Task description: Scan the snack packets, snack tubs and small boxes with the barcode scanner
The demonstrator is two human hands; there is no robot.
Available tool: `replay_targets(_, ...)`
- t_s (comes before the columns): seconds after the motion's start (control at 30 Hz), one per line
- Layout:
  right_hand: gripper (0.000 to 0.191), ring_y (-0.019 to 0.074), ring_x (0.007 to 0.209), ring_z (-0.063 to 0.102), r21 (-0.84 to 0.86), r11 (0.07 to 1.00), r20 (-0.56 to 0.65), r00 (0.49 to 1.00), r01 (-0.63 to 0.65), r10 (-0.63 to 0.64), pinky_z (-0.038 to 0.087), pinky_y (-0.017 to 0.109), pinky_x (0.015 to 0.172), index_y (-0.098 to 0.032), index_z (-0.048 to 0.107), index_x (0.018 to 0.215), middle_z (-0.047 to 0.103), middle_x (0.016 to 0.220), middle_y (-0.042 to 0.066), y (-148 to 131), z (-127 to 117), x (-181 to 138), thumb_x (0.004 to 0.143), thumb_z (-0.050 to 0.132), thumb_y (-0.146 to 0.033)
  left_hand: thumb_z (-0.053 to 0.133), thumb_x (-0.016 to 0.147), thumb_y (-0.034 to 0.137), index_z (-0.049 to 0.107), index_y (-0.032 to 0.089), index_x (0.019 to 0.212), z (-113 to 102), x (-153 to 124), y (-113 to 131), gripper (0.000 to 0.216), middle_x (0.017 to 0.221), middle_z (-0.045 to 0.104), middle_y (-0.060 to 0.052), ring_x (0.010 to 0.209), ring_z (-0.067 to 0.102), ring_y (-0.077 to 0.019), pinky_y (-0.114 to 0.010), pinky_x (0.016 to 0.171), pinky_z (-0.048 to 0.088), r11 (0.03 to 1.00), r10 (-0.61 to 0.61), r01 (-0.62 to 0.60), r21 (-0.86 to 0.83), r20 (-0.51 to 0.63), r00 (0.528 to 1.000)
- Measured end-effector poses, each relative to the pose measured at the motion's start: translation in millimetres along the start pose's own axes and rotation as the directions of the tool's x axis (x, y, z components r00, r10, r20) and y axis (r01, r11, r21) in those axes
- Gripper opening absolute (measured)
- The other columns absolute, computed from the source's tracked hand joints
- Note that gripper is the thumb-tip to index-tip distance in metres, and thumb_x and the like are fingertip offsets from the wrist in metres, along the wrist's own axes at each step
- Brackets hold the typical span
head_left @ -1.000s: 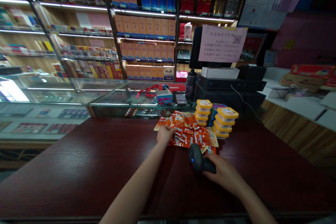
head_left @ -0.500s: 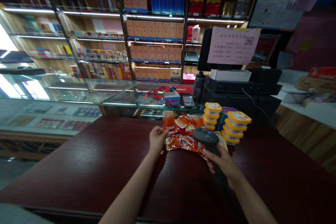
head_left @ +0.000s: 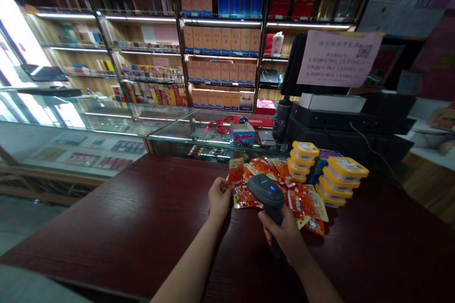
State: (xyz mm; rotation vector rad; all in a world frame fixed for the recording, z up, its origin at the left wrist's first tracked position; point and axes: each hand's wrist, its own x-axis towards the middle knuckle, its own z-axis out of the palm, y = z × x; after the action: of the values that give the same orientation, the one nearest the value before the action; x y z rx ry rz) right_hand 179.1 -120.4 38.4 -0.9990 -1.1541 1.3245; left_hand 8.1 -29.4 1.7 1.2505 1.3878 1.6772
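My right hand (head_left: 282,229) is wrapped round the handle of a dark barcode scanner (head_left: 265,188), whose small blue light is lit. The scanner's head points left, towards an orange snack packet (head_left: 235,171). That packet is pinched at its lower edge by my left hand (head_left: 219,198) and tilted up, its printed label facing me. Behind and right of the scanner spreads a heap of similar orange snack packets (head_left: 300,199), some partly covered by it. Two stacks of yellow-lidded tubs stand beyond the heap: a nearer right stack (head_left: 343,180) and a left stack (head_left: 301,161).
Beneath my hands is a dark red wooden counter (head_left: 159,227). A glass display case (head_left: 170,125) bounds it behind, with a small blue-and-pink box (head_left: 243,135) on top. A black bottle (head_left: 282,118) stands beside the monitor with a paper sign (head_left: 337,59). Shelves of boxed goods line the wall.
The scanner in my right hand has moved left, closer to the packet in my left hand, uncovering more of the heap. That packet sits slightly lower. The camera view has shifted a little left.
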Motion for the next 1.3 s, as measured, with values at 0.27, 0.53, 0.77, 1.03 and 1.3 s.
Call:
replay_targets(0.27, 0.044, 0.0041, 0.035, 0.036, 0.011, 1.0, -0.012, 1.0, -0.024, 0.024, 0.031, 0.017, 0.033, -0.018, 0.051, 0.096, 0.046, 0.049, -0.011, 1, -7, -4, 0.073, 0.068, -0.052, 0.064, 0.065, 0.024, 0.049, 0.018, 0.066, 2, 0, -6, 0.017, 0.057, 0.052, 0.006, 0.051, 0.048, -0.0088, -0.019, 0.051, 0.036, 0.997, 0.031, -0.031, 0.072, 0.002, 1.0)
replay_targets(0.53, 0.045, 0.0038, 0.036, 0.038, 0.034, 0.999, 0.003, 0.999, -0.04, 0.04, 0.032, 0.016, 0.034, -0.019, 0.051, 0.098, 0.046, 0.052, -0.011, 1, -5, -6, 0.072, 0.069, -0.051, 0.067, 0.063, 0.022, 0.05, 0.018, 0.067, 4, 0, -7, 0.019, 0.055, 0.052, 0.007, 0.05, 0.048, -0.0079, -0.018, 0.05, 0.039, 1.0, -0.011, 0.011, 0.021, 0.002, 1.0)
replay_targets(0.77, 0.039, 0.0043, 0.036, 0.037, -0.037, 0.999, -0.023, 1.0, -0.016, 0.015, 0.033, 0.017, 0.034, -0.021, 0.046, 0.082, 0.047, 0.049, -0.011, 2, -6, -4, 0.073, 0.068, -0.051, 0.07, 0.063, 0.026, 0.049, 0.018, 0.075, 6, 1, -6, 0.026, 0.066, 0.059, 0.003, 0.057, 0.059, -0.0117, -0.025, 0.054, 0.052, 0.981, -0.085, 0.079, -0.178, -0.023, 0.996)
replay_targets(1.03, 0.049, 0.0055, 0.037, 0.038, -0.008, 1.0, -0.015, 1.0, 0.014, -0.015, 0.034, 0.018, 0.035, -0.018, 0.05, 0.104, 0.048, 0.052, -0.01, 2, -7, -3, 0.073, 0.069, -0.052, 0.061, 0.075, 0.025, 0.053, 0.015, 0.094, -25, 17, -1, 0.023, 0.078, 0.064, -0.004, 0.053, 0.063, -0.0131, -0.026, 0.05, 0.052, 0.989, -0.145, 0.149, -0.014, -0.336, 0.931)
replay_targets(1.3, 0.049, 0.0057, 0.037, 0.038, -0.01, 1.0, -0.008, 1.0, 0.01, -0.01, 0.034, 0.019, 0.034, -0.018, 0.051, 0.101, 0.048, 0.053, -0.009, 3, -7, -4, 0.072, 0.069, -0.053, 0.058, 0.078, 0.023, 0.057, 0.014, 0.124, -45, 13, 18, 0.047, 0.118, 0.056, -0.02, 0.114, 0.051, -0.0327, -0.044, 0.091, 0.043, 0.501, 0.131, 0.218, 0.838, -0.322, 0.938)
